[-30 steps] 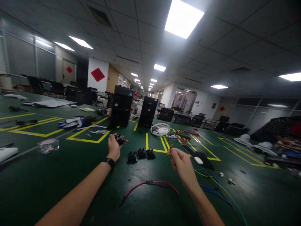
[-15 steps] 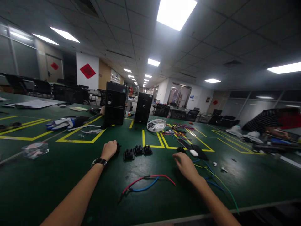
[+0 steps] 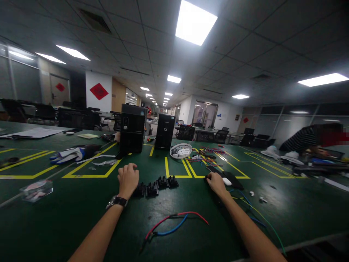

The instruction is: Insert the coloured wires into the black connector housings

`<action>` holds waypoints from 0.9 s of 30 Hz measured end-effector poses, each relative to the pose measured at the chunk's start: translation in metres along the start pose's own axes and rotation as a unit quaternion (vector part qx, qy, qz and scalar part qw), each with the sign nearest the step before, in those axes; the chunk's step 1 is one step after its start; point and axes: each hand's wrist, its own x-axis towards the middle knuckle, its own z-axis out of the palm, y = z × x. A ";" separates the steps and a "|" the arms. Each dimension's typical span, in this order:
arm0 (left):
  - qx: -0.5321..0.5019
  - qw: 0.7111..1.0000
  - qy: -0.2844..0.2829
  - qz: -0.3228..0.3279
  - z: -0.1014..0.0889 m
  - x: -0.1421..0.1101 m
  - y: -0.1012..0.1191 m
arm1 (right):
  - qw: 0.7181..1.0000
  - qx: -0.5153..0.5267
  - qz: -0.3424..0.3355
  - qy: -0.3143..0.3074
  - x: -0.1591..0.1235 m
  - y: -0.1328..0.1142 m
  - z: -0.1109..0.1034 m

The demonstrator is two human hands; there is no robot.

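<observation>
My left hand (image 3: 128, 181) hovers just left of the row of parts, its fingers loosely bent and apart with nothing visible in them. Beside it stands a small black plastic part with upright prongs (image 3: 140, 189), partly hidden by the hand. Three similar black parts (image 3: 152, 189) continue the row to the right. My right hand (image 3: 216, 183) is closed at the fingertips over another black part (image 3: 206, 178), mostly covered by the hand. In front, a red wire (image 3: 188, 213) and a blue wire (image 3: 173, 230) lie joined at one end on the green table (image 3: 180, 245).
Behind the parts are two black computer towers (image 3: 133, 131) and a white basket (image 3: 180, 150). Tangled wires (image 3: 212, 153), a white case (image 3: 227, 181) and earbuds (image 3: 263, 199) lie to the right. Gloves (image 3: 71, 154) and a clear bag (image 3: 36, 190) lie left. A person (image 3: 305, 140) works at far right.
My left hand has put its black part down at the row's left end and lifted off. A blue wire now lies by the red one. My right hand has moved onto a black part.
</observation>
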 end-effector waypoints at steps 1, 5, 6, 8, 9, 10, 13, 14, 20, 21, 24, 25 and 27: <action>-0.034 0.999 0.009 0.035 0.004 -0.005 0.011 | 0.999 0.032 -0.007 0.007 -0.001 -0.008 0.001; -0.304 0.947 -0.098 -0.031 0.028 -0.044 0.057 | 0.989 0.139 -0.054 0.019 -0.019 -0.059 0.017; -0.360 0.918 -0.145 -0.080 0.034 -0.056 0.065 | 0.983 0.168 -0.077 0.021 -0.027 -0.075 0.022; -0.445 0.858 -0.204 -0.156 0.042 -0.073 0.076 | 0.942 0.275 -0.193 -0.018 -0.048 -0.107 0.027; -0.473 0.836 -0.208 -0.184 0.044 -0.078 0.078 | 0.929 0.281 -0.238 -0.041 -0.060 -0.121 0.027; -0.495 0.820 -0.199 -0.208 0.044 -0.080 0.079 | 0.919 0.278 -0.273 -0.059 -0.071 -0.131 0.024; -0.542 0.785 -0.158 -0.254 0.041 -0.074 0.076 | 0.904 0.242 -0.340 -0.097 -0.096 -0.135 0.006; -0.558 0.773 -0.154 -0.259 0.040 -0.071 0.075 | 0.907 0.228 -0.342 -0.092 -0.098 -0.125 -0.002; -0.586 0.726 -0.204 -0.297 0.029 -0.074 0.085 | 0.992 -0.041 -0.119 0.012 -0.071 0.014 -0.037; -0.578 0.723 -0.219 -0.309 0.028 -0.076 0.087 | 0.991 -0.119 -0.059 -0.007 -0.066 0.039 -0.040; -0.561 0.713 -0.265 -0.327 0.026 -0.080 0.089 | 0.971 -0.227 0.025 -0.072 -0.057 0.092 -0.043; -0.560 0.711 -0.275 -0.325 0.027 -0.080 0.089 | 0.968 -0.234 0.028 -0.083 -0.057 0.102 -0.042; -0.563 0.712 -0.282 -0.310 0.029 -0.080 0.087 | 0.967 -0.234 0.020 -0.094 -0.056 0.111 -0.040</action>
